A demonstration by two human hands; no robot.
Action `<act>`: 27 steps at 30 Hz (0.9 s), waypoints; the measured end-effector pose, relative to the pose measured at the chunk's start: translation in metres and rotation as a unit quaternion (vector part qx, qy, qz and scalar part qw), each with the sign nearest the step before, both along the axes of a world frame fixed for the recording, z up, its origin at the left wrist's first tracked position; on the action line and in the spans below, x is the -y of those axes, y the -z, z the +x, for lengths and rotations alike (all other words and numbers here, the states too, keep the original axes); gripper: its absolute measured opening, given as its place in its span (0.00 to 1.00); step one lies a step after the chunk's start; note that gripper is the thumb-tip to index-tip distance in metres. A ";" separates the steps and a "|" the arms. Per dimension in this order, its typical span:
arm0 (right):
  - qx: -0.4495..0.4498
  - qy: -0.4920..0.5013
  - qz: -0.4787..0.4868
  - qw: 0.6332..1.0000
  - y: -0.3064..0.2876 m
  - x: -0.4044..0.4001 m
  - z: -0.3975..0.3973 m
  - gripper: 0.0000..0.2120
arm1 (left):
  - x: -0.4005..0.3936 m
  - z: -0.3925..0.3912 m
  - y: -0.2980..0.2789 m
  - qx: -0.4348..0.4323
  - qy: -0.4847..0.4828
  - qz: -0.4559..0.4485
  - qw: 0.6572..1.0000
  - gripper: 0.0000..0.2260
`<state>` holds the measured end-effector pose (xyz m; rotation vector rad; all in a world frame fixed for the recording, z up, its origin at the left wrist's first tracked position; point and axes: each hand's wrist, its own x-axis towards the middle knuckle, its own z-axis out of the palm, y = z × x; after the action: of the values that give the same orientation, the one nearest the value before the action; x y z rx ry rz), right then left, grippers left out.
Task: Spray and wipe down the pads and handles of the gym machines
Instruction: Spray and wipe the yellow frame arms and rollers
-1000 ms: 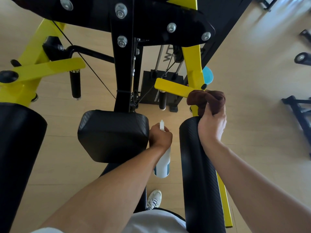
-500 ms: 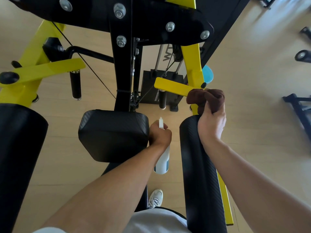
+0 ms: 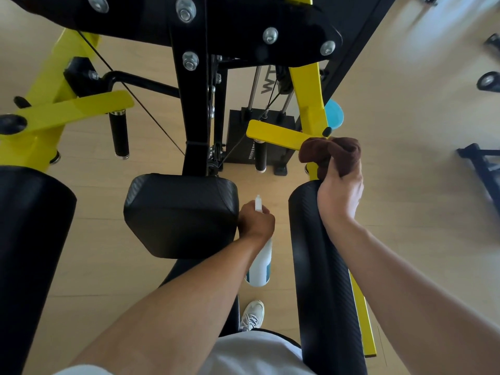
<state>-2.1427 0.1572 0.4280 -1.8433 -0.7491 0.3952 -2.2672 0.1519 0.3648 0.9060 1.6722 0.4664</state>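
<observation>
Right arm pad of the gym machine, wiped at its far end with a brown cloth.

The right hand rests on the pad's top end at about 2 o'clock from frame centre, fingers curled tight around the bunched cloth, which touches the yellow frame arm. The left hand grips a white spray bottle by its neck, hanging between the centre chest pad and the right arm pad. The left arm pad lies at 9 o'clock.
</observation>
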 end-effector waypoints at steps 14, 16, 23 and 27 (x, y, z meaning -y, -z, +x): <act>0.000 -0.038 -0.009 0.999 -0.008 0.005 -0.009 0.12 | -0.071 -0.033 -0.164 -0.096 0.234 0.341 0.905 0.12; 0.014 -0.066 -0.005 0.998 -0.009 0.007 -0.009 0.10 | -0.082 -0.043 -0.189 -0.090 0.315 0.375 0.867 0.14; 0.077 -0.117 0.014 0.990 -0.006 0.009 -0.022 0.12 | -0.132 -0.061 -0.175 -0.274 0.493 0.231 0.793 0.08; -0.072 -0.111 0.025 0.991 -0.014 0.007 -0.055 0.12 | -0.149 -0.060 -0.149 -0.337 0.510 0.217 0.761 0.05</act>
<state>-2.1974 0.1500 0.4422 -1.6705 -0.8595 0.6418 -2.3267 0.3006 0.5135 2.3474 1.3646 -0.3049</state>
